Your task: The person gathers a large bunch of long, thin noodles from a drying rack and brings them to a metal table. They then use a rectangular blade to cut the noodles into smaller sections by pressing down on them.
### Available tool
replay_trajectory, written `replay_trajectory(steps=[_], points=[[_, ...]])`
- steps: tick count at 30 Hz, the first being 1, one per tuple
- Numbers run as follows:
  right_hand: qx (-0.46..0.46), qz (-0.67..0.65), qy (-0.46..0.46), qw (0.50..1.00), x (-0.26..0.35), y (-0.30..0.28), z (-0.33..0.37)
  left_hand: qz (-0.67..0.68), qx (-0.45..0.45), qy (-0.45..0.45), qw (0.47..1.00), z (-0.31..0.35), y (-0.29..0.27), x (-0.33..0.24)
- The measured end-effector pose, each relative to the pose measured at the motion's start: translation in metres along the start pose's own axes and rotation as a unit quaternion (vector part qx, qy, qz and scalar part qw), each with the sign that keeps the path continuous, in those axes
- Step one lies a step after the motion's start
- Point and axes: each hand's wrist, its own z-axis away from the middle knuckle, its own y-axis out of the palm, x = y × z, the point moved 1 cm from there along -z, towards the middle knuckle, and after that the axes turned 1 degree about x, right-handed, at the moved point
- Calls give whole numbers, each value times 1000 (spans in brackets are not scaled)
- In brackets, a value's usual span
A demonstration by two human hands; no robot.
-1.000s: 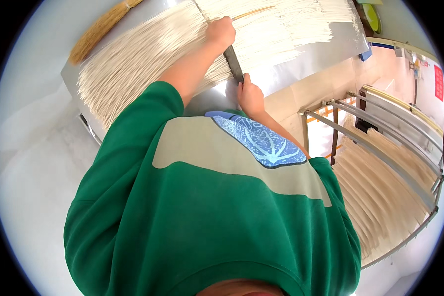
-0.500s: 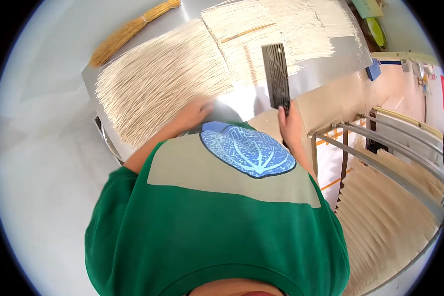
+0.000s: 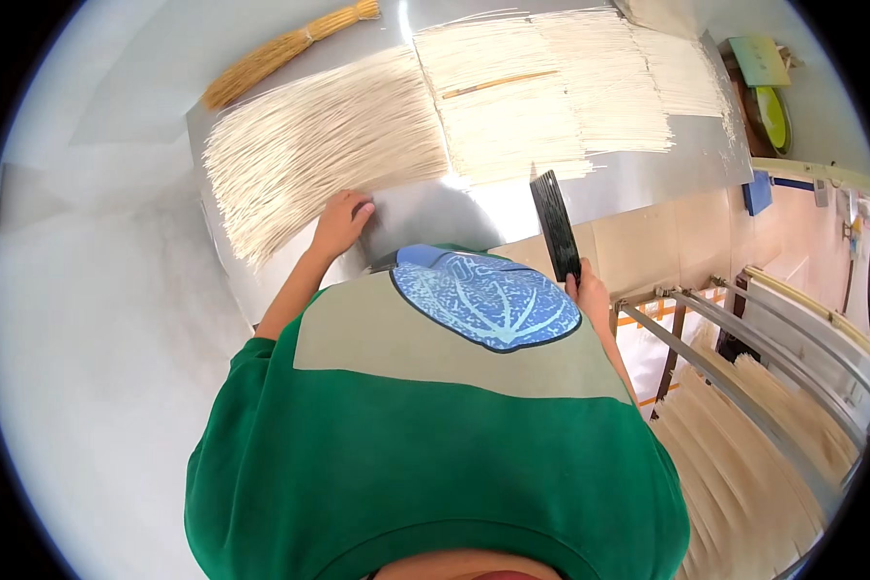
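Note:
On the metal tabletop [image 3: 638,184] lies a wide bed of pale dried noodles [image 3: 319,145], its strands roughly side by side. My left hand [image 3: 338,224] rests at the near edge of this bed, fingers curled together. A small dark bit shows by its thumb, too small to name. To the right, my right hand [image 3: 590,285] grips the handle of a cleaver [image 3: 555,224] with a long, dark rectangular blade. The blade is tilted up over the table's near edge, apart from the noodles.
Shorter noodle sections [image 3: 609,87] lie farther right, with a thin stick [image 3: 498,84] across one. A straw whisk broom [image 3: 290,53] lies along the far left edge. At right, noodle sheets [image 3: 735,464] hang below metal rails [image 3: 744,396]. A green bowl [image 3: 771,118] stands at the far right.
My left hand has moved left, onto the noodles' near edge. My right hand has drawn the cleaver down toward me and turned its blade more edge-on.

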Motion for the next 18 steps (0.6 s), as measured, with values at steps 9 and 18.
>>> replay_trajectory(steps=[9, 18], points=[[-22, -7, -33, 999, 28, 17, -67, 2, -26, -67, 997, -17, -14, 2], [-29, -77, -32, 996, 12, 37, -36, -73, -63, 90, 991, -148, -7, -72]])
